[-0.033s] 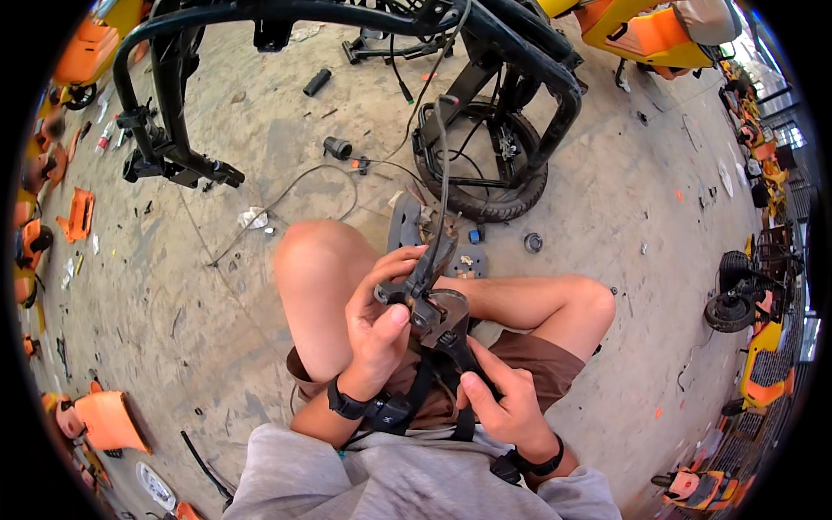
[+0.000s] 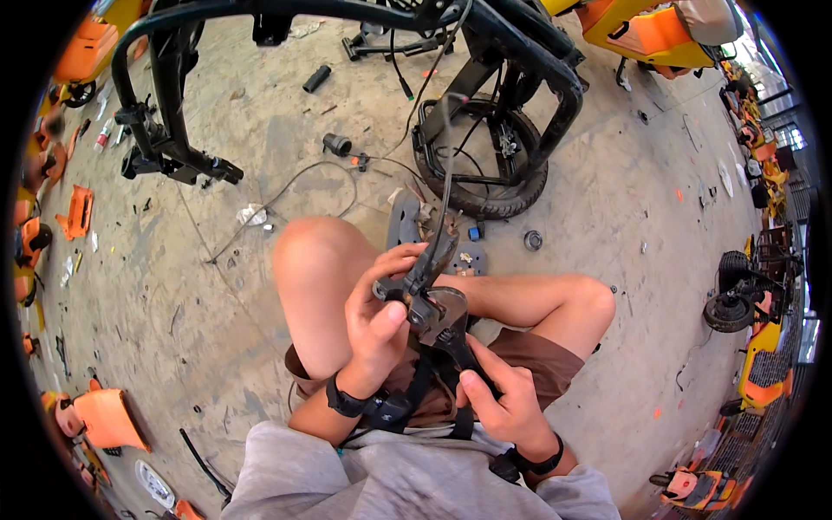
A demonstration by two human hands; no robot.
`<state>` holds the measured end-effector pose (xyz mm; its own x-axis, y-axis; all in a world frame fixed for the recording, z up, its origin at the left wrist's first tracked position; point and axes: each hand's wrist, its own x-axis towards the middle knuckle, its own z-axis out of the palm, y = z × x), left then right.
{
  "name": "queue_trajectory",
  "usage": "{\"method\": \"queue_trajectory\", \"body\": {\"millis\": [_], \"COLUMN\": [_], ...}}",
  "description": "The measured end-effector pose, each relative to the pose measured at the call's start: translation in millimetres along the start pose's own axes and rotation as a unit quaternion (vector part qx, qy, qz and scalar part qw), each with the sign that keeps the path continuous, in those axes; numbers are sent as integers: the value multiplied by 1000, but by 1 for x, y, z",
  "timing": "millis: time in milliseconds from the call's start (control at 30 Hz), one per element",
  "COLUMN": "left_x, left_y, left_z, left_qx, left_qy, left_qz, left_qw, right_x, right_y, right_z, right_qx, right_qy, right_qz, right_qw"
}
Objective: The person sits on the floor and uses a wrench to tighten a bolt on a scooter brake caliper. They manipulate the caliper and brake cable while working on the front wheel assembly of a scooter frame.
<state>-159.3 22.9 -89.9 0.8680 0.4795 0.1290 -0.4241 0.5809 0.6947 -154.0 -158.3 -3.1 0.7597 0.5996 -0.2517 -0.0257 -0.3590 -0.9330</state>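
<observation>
My left hand [image 2: 378, 319] is closed round a dark metal part [image 2: 414, 290], its thumb pressed on the near side. A black cable [image 2: 446, 178] rises from that part toward the frame ahead. In my right hand [image 2: 505, 403] is the handle of a black adjustable wrench [image 2: 452, 340]. The wrench's broad head meets the near right side of the metal part, above my lap. Exactly what the jaws grip is too small and dark to tell.
A black vehicle frame [image 2: 568, 95] with a wheel [image 2: 536, 186] stands ahead. On the concrete floor lie a black tube [image 2: 317, 80], a black connector [image 2: 336, 145], a thin cable and a round cap [image 2: 532, 241]. Orange and yellow scooter parts line both sides.
The upper stretch of the cable has shifted slightly to the right. Both hands keep nearly the same place and the same hold.
</observation>
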Motion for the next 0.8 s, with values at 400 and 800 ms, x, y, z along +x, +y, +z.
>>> {"method": "queue_trajectory", "body": {"millis": [400,800], "left_x": [1,2], "left_y": [0,1], "left_z": [0,-4], "left_qx": [42,91], "left_qy": [37,22], "left_qz": [-37,-32], "left_qw": [998,995], "right_x": [4,5], "right_y": [-2,0], "right_z": [-3,2], "right_qx": [8,-6], "right_qy": [-39,-32], "right_qz": [56,57], "right_qw": [998,998]}}
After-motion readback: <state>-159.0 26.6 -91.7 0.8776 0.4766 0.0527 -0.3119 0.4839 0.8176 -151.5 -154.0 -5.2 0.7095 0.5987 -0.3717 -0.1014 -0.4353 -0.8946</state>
